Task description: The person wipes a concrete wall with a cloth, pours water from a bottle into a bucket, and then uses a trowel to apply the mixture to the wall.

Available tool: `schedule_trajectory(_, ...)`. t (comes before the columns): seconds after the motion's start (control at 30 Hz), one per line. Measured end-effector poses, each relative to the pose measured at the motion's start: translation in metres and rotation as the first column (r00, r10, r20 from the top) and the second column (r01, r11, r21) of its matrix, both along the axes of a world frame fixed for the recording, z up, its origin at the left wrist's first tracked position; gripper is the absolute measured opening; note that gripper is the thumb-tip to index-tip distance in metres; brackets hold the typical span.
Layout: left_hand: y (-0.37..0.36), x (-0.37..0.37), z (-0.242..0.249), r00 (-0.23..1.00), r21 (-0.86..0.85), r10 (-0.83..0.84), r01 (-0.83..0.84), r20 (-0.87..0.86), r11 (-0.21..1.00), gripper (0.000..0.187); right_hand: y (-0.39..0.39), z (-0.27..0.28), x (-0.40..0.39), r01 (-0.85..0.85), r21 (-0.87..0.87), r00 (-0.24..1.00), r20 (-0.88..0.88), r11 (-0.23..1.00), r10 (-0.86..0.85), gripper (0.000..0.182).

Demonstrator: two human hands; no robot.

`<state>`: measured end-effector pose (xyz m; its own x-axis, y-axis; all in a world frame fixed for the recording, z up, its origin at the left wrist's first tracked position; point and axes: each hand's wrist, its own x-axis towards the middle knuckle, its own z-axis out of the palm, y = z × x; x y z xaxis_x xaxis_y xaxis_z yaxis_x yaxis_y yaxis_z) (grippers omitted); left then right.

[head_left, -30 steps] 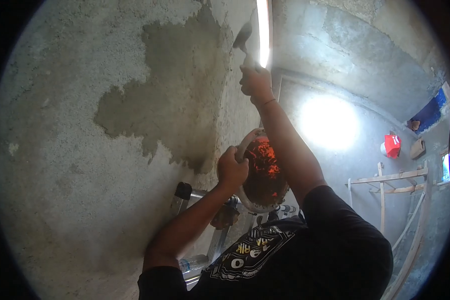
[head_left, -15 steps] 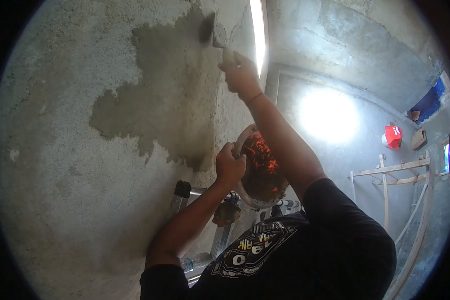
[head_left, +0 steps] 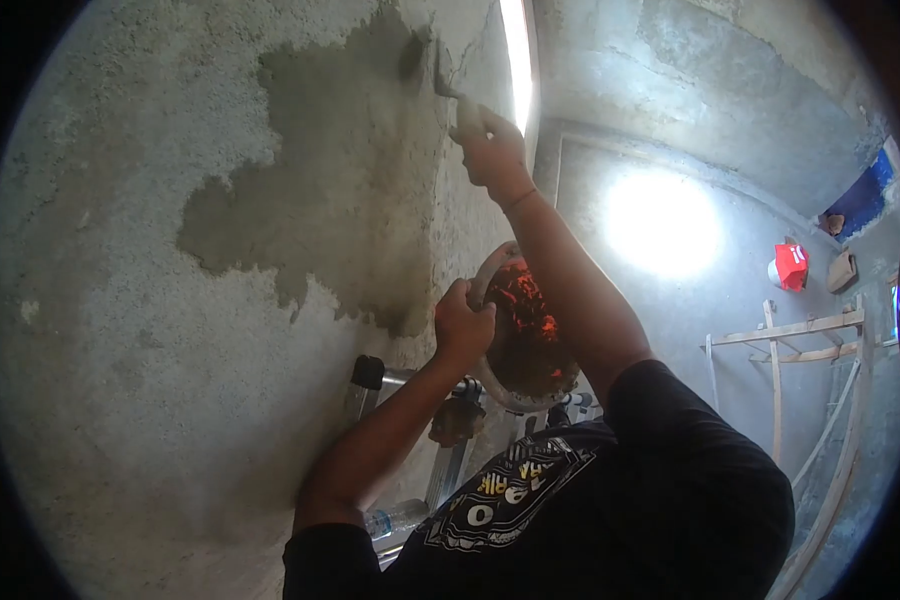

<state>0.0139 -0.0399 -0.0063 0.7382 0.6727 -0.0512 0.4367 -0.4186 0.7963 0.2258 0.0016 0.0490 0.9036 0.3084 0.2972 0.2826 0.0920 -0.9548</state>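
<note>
Raised near the top middle, my right hand [head_left: 492,150] is closed round the handle of a trowel [head_left: 444,75]. The trowel's blade is seen nearly edge-on at the wall corner, beside a dark patch of wet plaster [head_left: 340,170] on the rough wall [head_left: 100,300]. Lower down, my left hand [head_left: 464,325] grips the rim of a round bowl [head_left: 515,400], its thumb over the edge. The bowl is tilted and shows orange-red marks inside; my right forearm hides part of it.
Below the bowl stands a metal ladder [head_left: 448,475], with a plastic bottle [head_left: 400,518] near it. At the right are a wooden frame [head_left: 810,328], a red and white object [head_left: 790,267] and a bright light spot on the far wall. A narrow bright opening lies at the top.
My right hand and the trowel have moved slightly right and down, and the blade has turned more edge-on. My left hand still holds the bowl, almost unmoved.
</note>
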Motion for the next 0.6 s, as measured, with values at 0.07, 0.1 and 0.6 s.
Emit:
schedule_trajectory(0.07,0.003,0.004,0.002,1.0,0.034,-0.001,0.001,0.017,0.999,0.033,-0.003,0.004,0.009,-0.018,0.112,0.984,-0.173,0.993,0.037,0.046)
schedule_trajectory(0.1,0.003,0.004,-0.001,1.0,0.039,-0.004,0.004,0.015,0.999,0.032,-0.006,0.006,0.011,-0.111,-0.004,0.971,-0.214,0.994,0.107,0.05)
schedule_trajectory(0.6,0.011,0.006,-0.019,0.998,0.004,-0.013,0.013,0.06,1.0,0.024,-0.007,-0.009,-0.005,-0.076,-0.243,0.997,-0.029,0.967,0.071,0.047)
